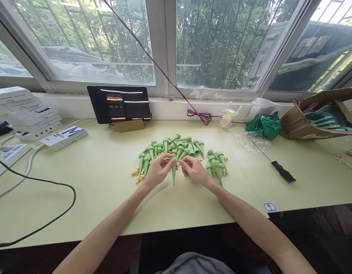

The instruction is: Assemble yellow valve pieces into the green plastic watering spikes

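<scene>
My left hand [160, 170] is closed on a pale green plastic watering spike [174, 176], its pointed end hanging down over the table. Close beside it on the right, my right hand [194, 170] is pinched, with a small yellow fitting [178, 165] showing at its fingertips, against the spike's upper part. Behind both hands lies a heap of green spikes [166, 144] with small yellow fittings mixed in. More yellow fittings [139, 178] lie left of my left hand. To the right of my right hand sits a smaller group of green spikes [216, 165] with yellow fittings attached or beside them.
A tablet [120, 104] showing a timer leans near the window. White boxes [30, 110] and cables stand at left. A screwdriver [282, 171], a green bag [264, 125] and an open cardboard box [295, 120] are at right. The table's front edge [190, 227] runs below my forearms.
</scene>
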`<control>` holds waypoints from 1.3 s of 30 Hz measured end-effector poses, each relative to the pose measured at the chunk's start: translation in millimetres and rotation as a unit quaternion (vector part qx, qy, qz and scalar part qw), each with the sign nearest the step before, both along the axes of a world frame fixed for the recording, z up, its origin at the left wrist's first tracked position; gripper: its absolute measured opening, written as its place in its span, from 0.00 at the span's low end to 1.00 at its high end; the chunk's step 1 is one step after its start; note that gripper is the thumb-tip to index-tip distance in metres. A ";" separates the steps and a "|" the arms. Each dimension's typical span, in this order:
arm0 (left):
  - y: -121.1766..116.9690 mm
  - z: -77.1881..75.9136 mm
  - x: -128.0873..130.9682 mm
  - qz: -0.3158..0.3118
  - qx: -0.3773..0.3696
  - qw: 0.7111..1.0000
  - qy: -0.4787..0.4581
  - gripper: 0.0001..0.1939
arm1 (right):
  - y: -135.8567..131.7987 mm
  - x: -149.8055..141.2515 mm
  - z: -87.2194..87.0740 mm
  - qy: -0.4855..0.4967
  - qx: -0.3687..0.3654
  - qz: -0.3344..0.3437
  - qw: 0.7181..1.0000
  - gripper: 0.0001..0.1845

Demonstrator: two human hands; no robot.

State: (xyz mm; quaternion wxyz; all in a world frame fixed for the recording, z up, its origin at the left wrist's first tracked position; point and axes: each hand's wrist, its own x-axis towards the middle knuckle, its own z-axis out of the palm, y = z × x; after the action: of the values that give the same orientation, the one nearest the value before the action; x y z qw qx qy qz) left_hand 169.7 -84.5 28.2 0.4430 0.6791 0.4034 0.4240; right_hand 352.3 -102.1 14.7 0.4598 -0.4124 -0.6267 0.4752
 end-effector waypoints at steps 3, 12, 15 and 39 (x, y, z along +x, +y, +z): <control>1.0 -1.0 -0.1 0.005 0.005 1.000 -0.005 0.17 | 0.0 -0.7 0.0 0.024 -0.004 0.000 1.000 0.20; 1.2 -2.5 -1.1 -0.002 -0.003 1.000 0.014 0.20 | -0.4 0.3 2.3 0.008 0.002 -0.028 1.000 0.20; 0.6 -3.4 -1.0 -0.022 -0.006 1.000 0.016 0.26 | 0.0 0.5 1.7 0.008 0.007 -0.037 0.999 0.20; -2.8 -3.7 4.7 -0.028 -0.004 0.999 0.020 0.25 | 0.2 1.2 0.2 -0.036 0.004 -0.019 0.999 0.23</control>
State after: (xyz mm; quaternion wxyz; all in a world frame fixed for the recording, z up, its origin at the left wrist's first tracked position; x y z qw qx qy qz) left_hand 174.4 -87.3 24.5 0.4493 0.6968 0.3948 0.3958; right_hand 353.4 -101.9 14.9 0.4474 -0.4390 -0.6366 0.4492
